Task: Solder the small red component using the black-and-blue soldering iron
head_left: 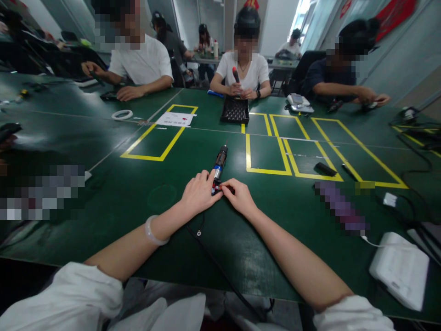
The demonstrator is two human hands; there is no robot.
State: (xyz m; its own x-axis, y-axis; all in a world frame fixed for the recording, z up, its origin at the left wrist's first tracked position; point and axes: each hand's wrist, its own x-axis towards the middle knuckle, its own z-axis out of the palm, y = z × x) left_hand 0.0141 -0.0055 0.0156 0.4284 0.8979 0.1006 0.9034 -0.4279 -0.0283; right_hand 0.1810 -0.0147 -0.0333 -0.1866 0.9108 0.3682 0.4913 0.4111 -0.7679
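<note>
Both forearms reach forward over the green table (138,193), meeting at its middle. The left hand (198,194) and right hand (240,196) close their fingertips on the near end of an electric screwdriver (219,165) lying flat. Its long axis points straight away from the person, between the hands, equally near both.

Green table (103,193) with yellow tape outlines (160,138), black tray (235,110), white box (399,269).
</note>
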